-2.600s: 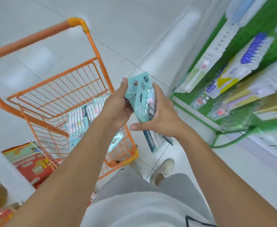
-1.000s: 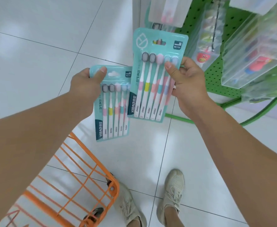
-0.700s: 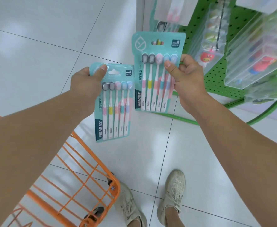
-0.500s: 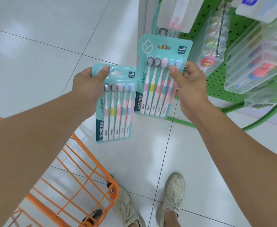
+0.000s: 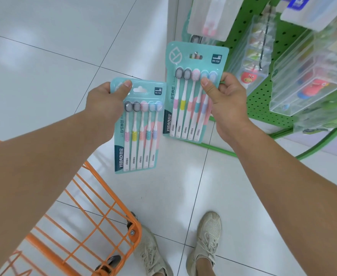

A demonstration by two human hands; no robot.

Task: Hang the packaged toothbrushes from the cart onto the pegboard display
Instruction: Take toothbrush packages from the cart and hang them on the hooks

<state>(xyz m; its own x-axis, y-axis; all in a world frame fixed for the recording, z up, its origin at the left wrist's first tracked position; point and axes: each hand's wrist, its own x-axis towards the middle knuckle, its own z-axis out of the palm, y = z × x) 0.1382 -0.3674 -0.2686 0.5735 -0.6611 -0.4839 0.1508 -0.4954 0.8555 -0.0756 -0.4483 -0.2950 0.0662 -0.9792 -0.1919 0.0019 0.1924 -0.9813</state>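
Two teal card packs, each with five toothbrushes in a row under clear plastic, heads up: two dark heads, then pink, light blue and blue, with white handles banded in pastel colours. Both carry "YIBAO" down the lower left edge and "NO.Y36" at the top right.

The left hand (image 5: pixel 105 102) pinches the left pack (image 5: pixel 138 126) at its top left corner, thumb on the front and fingers behind, so the pack hangs below and to the right of that grip, over the floor (image 5: pixel 44 46) and just past the corner of the orange cart (image 5: pixel 96 222).

The right hand (image 5: pixel 226 102) is clamped on the right pack (image 5: pixel 191 92) at its right edge, thumb pressed on the front near the blue heads, fingers curled behind. This pack sits to the left of that grip and reaches above it (its hang slot at the top shows a small metal tip in it). It stands higher than the left pack, and their near edges almost meet.

The green pegboard (image 5: pixel 263 96) lies right of the right hand, hung with clear packets (image 5: pixel 307 80). Two beige shoes (image 5: pixel 207 242) stand on the floor below.
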